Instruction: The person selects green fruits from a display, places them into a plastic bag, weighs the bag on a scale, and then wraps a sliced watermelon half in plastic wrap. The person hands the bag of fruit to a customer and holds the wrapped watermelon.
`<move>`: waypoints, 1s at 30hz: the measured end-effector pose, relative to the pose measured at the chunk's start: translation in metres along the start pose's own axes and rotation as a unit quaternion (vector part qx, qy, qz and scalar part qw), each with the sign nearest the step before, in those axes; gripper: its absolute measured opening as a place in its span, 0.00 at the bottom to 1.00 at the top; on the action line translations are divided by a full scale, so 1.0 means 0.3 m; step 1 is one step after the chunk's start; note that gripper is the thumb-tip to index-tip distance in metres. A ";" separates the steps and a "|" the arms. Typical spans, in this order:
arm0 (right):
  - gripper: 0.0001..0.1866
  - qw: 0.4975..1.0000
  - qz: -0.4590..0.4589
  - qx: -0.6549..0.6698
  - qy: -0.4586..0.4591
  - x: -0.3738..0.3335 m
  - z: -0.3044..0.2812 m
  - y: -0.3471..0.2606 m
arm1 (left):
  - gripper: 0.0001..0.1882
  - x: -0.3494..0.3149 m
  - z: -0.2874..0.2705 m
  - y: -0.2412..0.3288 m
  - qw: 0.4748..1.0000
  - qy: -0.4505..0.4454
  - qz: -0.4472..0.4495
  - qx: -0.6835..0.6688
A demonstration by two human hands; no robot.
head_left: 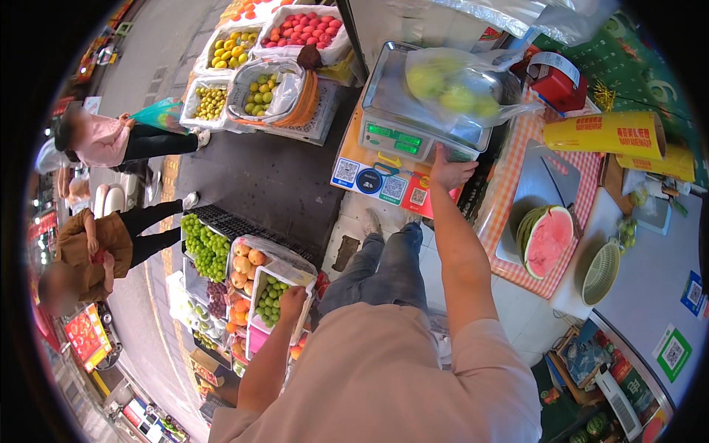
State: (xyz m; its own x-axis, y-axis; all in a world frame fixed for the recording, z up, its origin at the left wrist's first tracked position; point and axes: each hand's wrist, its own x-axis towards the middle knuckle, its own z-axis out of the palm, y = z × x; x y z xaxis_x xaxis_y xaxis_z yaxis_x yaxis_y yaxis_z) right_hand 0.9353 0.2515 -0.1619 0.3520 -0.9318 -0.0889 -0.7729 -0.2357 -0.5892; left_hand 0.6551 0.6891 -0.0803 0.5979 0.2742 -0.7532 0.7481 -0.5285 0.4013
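Observation:
A digital weighing scale [384, 88] with a steel pan and lit green display stands on a small table. On its pan lies a clear plastic bag [480, 66] holding several round yellow-green fruits [443, 85]. My right hand [450, 172] reaches the scale's lower right front, its thumb on the key panel and its other fingers stretched to the side. My left hand [293, 303] is closed beside a basket of green fruit [273, 295]; whatever its fingers may hold is hidden.
Right of the scale, a cut watermelon [548, 240] and a knife [557, 181] lie on a checked counter near a yellow roll [605, 133] and a green colander [602, 273]. Fruit crates [277, 88] line the left, where two people stand by the street.

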 end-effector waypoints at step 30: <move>0.45 0.984 -0.127 0.124 0.022 -0.031 -0.173 -0.079 | 0.15 0.093 0.113 0.075 0.998 0.004 0.044 -0.055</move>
State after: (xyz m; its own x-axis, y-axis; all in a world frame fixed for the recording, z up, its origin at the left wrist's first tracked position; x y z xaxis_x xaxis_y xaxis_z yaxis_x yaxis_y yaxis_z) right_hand 0.9229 0.2515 -0.1055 0.4905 -0.8633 0.1185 -0.5077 -0.3937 -0.7663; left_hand 0.6789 0.6575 -0.1101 0.6648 0.2364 -0.7087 0.7189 -0.4603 0.5209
